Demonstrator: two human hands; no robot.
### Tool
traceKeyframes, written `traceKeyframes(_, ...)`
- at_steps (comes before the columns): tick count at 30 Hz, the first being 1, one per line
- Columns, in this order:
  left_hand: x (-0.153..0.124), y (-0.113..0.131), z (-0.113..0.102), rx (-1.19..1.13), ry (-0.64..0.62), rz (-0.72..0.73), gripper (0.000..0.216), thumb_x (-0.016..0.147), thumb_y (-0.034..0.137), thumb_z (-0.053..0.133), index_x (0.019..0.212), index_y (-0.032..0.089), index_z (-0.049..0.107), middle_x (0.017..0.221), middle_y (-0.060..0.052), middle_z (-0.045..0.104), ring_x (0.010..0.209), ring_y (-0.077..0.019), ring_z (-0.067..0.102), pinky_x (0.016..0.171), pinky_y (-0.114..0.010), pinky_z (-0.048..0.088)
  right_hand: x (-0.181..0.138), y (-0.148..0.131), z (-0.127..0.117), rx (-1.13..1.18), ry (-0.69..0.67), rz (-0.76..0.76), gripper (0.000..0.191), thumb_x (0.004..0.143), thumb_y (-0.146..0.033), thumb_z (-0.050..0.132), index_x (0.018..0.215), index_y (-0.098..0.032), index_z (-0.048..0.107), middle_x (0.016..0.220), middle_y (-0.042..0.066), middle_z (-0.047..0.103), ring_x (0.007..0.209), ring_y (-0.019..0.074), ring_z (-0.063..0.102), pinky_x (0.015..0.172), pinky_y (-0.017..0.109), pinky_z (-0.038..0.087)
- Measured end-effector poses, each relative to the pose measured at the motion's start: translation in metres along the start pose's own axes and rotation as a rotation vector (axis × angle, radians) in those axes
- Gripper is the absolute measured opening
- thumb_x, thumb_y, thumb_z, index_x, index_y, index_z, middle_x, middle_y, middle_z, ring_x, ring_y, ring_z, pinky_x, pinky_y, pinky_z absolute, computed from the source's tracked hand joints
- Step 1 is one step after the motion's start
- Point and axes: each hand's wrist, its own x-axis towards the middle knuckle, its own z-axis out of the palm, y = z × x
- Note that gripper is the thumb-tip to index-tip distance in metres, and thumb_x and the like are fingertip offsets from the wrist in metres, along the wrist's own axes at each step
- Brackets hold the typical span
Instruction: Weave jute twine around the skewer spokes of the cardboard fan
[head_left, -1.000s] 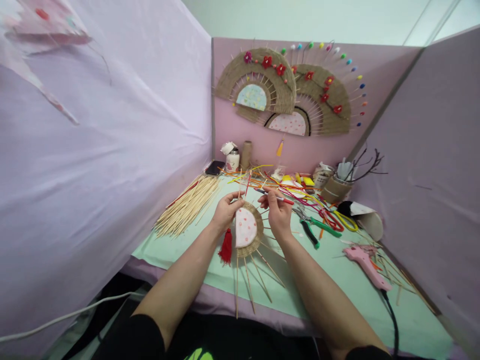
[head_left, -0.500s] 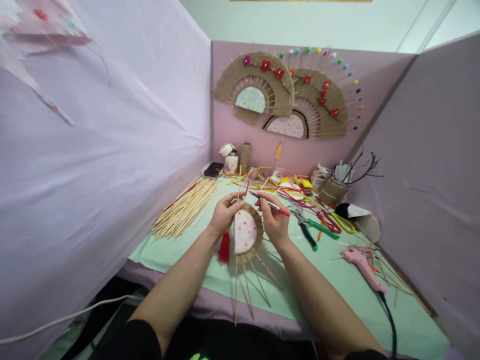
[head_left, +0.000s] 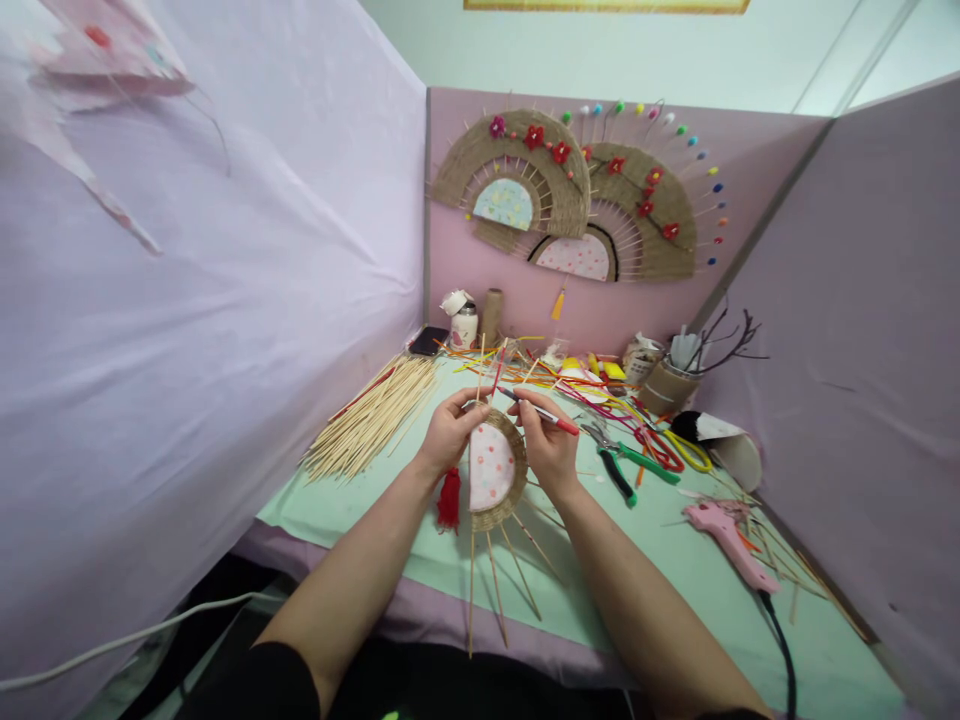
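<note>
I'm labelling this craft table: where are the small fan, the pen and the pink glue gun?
small fan [head_left: 491, 467], head view, on its pink dotted centre.
pen [head_left: 562, 424], head view, on its red end.
pink glue gun [head_left: 724, 535], head view, on its body.

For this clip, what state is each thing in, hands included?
left hand: shut on small fan
right hand: shut on pen
small fan: held up, long spokes toward the person
pen: tip near the fan's top rim
tassel: hanging from the fan
sticks: loose pile, lying flat
glue gun: on its side, cord attached
wall fans: spread open, hung up
</note>
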Motion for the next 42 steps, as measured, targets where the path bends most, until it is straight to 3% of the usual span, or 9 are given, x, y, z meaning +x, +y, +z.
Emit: traceKeyframes(42, 0.0021, -0.0033, -0.0019, 0.013, 0.009, -0.006, 0.041, 0.063, 0.027, 0.079, 0.1, 0.016, 0.069, 0.07, 0.001, 0.065, 0.058, -0.0102, 0.058, 0.059, -0.023, 0.045, 0.0003, 0.004, 0.0014, -0.022, -0.007, 0.023, 0.023, 0.09, -0.032, 0.051, 0.101, -0.019, 0.067, 0.084, 0.005, 0.07, 0.071, 0.0149, 0.064, 0.069, 0.03, 0.052)
